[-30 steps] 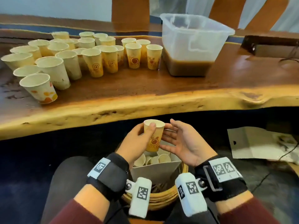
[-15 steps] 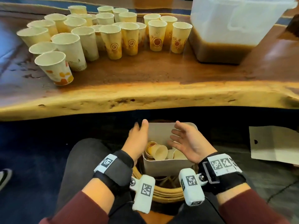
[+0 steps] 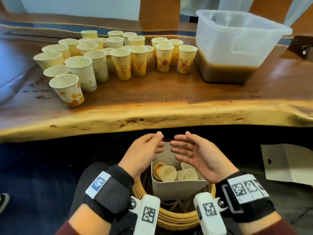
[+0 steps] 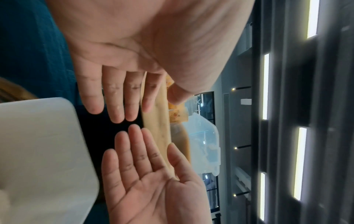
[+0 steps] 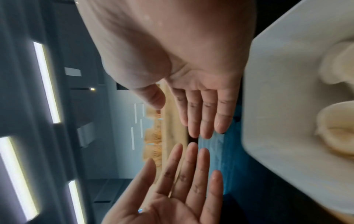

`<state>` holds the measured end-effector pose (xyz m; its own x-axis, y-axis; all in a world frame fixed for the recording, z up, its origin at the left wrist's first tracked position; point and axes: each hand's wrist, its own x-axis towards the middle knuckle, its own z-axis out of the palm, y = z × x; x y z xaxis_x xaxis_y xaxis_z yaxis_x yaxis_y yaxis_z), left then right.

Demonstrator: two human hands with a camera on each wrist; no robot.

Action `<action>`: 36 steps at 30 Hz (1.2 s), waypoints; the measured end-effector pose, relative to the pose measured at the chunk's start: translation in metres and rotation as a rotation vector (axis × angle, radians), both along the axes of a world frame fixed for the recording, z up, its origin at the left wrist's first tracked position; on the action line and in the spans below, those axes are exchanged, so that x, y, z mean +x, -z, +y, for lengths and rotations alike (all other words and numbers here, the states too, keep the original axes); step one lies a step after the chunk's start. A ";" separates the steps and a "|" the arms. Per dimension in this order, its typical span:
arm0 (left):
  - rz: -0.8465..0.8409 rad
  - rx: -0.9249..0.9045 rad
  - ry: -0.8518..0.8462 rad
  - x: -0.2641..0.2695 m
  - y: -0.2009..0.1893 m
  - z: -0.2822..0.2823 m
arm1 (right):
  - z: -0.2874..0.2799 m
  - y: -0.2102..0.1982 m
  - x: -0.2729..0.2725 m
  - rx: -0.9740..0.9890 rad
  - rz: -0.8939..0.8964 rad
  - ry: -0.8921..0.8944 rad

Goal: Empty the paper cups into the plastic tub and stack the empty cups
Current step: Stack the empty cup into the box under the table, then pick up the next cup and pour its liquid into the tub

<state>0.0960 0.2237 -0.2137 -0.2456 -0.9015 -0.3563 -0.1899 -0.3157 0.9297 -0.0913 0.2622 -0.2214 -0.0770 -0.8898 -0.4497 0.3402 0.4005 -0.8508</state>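
Observation:
Many paper cups (image 3: 122, 63) stand in a cluster on the left and middle of the wooden table (image 3: 169, 106). The translucent plastic tub (image 3: 237, 44), with brown liquid in its bottom, stands at the back right. Below the table edge, my left hand (image 3: 145, 150) and right hand (image 3: 191, 153) hover palms facing, fingers straight, holding nothing. Under them a white box (image 3: 177, 185) holds several empty cups (image 3: 167, 172) lying loose. Both wrist views show the left hand (image 4: 118, 94) and right hand (image 5: 201, 106) empty, fingertips almost meeting.
The white box sits in a round woven basket (image 3: 176, 217) between my knees. A flat piece of white card (image 3: 288, 163) lies on the floor at the right. A dark device (image 3: 303, 48) sits on the table's far right edge.
My left hand dropped the spiral-patterned cup into the white box. Both hands then rose out of the box, empty, toward the table edge.

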 end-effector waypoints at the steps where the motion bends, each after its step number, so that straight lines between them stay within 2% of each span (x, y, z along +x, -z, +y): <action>1: 0.027 -0.018 -0.010 0.001 -0.010 -0.002 | -0.003 -0.013 0.002 -0.027 -0.013 -0.028; 7: 0.183 -0.079 -0.148 0.018 -0.071 -0.034 | -0.046 -0.090 0.019 -0.156 -0.099 -0.097; 13: 0.222 -0.191 -0.319 0.040 -0.105 -0.086 | -0.124 -0.125 0.058 -0.166 -0.047 -0.091; 21: 0.168 -0.131 -0.337 0.050 -0.106 -0.179 | -0.221 -0.126 0.103 -0.102 0.025 -0.094; 24: 0.161 -0.107 -0.300 0.048 -0.100 -0.205 | -0.247 -0.121 0.108 -0.108 0.061 -0.123; 28: 0.123 -0.162 -0.279 0.045 -0.096 -0.223 | -0.266 -0.112 0.113 -0.112 0.079 -0.155; 32: -0.069 -0.262 -0.298 0.048 -0.089 -0.226 | -0.268 -0.105 0.111 -0.138 0.126 -0.175; 36: -0.233 -0.338 -0.227 0.055 -0.089 -0.212 | -0.254 -0.110 0.099 -0.159 0.136 -0.207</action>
<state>0.1513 0.0119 -0.1249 0.0230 -0.9982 -0.0561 -0.3668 -0.0606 0.9283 0.0081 0.0087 -0.1111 0.0634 -0.9513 -0.3018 0.1438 0.3080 -0.9405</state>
